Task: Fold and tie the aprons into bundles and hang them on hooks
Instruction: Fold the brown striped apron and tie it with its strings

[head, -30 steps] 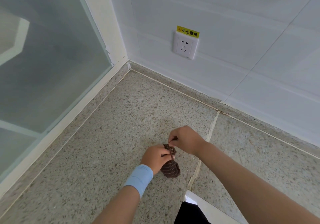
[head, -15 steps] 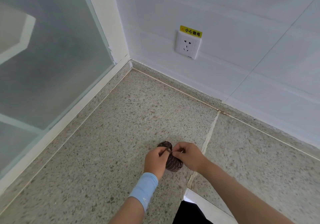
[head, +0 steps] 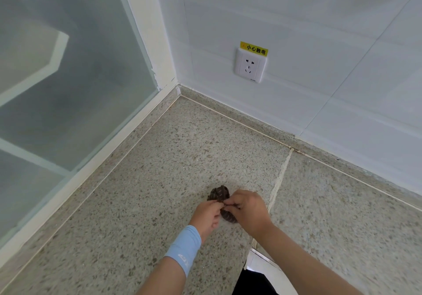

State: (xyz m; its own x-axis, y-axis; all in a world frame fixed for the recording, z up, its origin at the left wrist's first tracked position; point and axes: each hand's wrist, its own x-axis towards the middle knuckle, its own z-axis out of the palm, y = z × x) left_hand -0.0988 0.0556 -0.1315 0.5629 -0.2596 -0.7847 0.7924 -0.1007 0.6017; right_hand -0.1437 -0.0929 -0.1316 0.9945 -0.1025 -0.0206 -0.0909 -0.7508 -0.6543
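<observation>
In the lower centre of the frame the tying step seems nearly done: the left hand (head: 206, 214) and the right hand (head: 247, 212) both have fingers curled, pinching the middle of the small dark striped apron bundle (head: 219, 194) on the tabletop (head: 159, 169), though the tie itself is too small to make out. The next move probably calls for cinching the knot and lifting the bundle toward a hook, none of which shows here. The tabletop is speckled stone, meeting frosted glass (head: 68, 84) at left and a white tiled wall (head: 331, 43) with a socket (head: 250, 65) above.
</observation>
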